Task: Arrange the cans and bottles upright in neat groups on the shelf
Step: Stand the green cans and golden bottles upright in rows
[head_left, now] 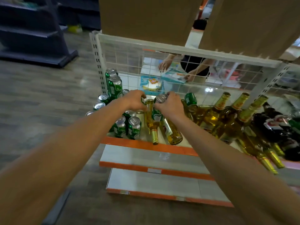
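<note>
Closest to me, below both hands, two lying bottles [154, 132] sit right at the orange lip of the shelf [123, 140], one with its neck poking past the edge. That's my main worry: nudge either one while setting cans down and it probably rolls off onto the lower shelves. Just under my left wrist there's a group of standing cans [128, 127], packed tight, so a clumsy drop could tip the lot.

Both arms are stretched straight out, palms down, hands nearly touching. The right hand [171, 105] is wrapped over the top of a green can [157, 115], lifted and tilted above the lying bottles. The left hand [135, 101] has its fingers curled round a second can [142, 101]; only a sliver of green shows, so it's hard to say how firm that grip is.

To the right of the right hand is a crowd of amber bottles [227, 111], some up and some flat, with a loose can [190, 99] tipped on top. Beyond the left hand are stacked cans [114, 86] against the wire mesh [129, 62].
</note>
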